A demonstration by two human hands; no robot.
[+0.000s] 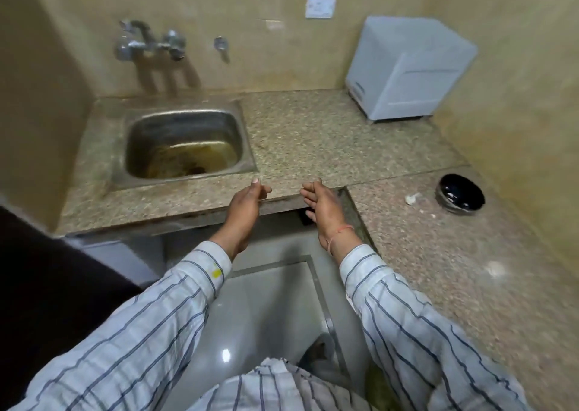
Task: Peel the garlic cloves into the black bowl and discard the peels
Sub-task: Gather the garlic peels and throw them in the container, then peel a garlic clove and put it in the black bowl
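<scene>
The black bowl (460, 193) stands on the right wing of the granite counter, near the wall, with a few pale cloves showing inside. A small scrap of white garlic peel (412, 198) lies on the counter just left of the bowl. My left hand (246, 205) and my right hand (321, 205) hover side by side over the counter's front edge, well left of the bowl. Both have loosely curled fingers and nothing visible in them.
A steel sink (185, 147) with brownish water is set into the counter (313, 135) at the left, under a wall tap (147, 39). A grey boxy appliance (404, 69) stands in the back right corner. Grey floor lies below.
</scene>
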